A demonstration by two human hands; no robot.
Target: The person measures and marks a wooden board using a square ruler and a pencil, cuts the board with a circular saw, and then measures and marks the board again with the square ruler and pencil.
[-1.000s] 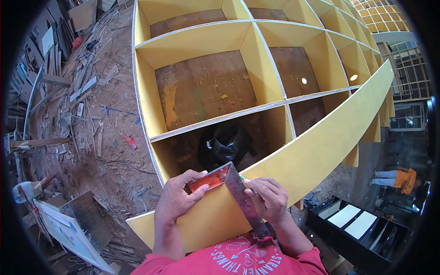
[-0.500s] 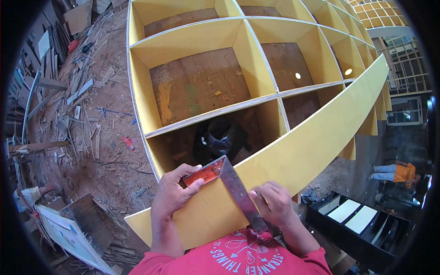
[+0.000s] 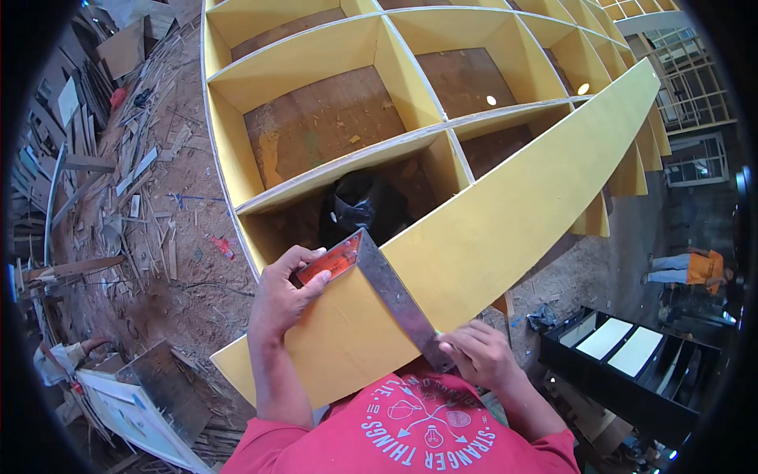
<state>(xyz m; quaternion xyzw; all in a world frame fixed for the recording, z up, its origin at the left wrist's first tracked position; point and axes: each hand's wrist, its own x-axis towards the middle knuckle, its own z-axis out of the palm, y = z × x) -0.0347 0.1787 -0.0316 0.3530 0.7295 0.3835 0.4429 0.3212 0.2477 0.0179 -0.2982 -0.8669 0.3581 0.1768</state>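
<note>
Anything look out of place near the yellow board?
A black, bag-like bundle sits in the yellow grid, in the compartment just beyond the metal square; odd, because neighbouring compartments show nothing like it.

yellow grid frame (image 3: 316,65) | across it: long yellow board (image 3: 513,205) | on board: metal square (image 3: 395,288) | in compartment: black bag (image 3: 357,207)

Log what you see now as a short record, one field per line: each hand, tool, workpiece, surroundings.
Left hand: grips the square by its red handle
Right hand: at the blade's near end, apparently pinching a slim green thing, mostly hidden
Tool: square, its dark blade across the board
Workpiece: long yellow board
Beyond board: yellow frame with compartments; black bag in one
Right background: person in orange shirt
</note>
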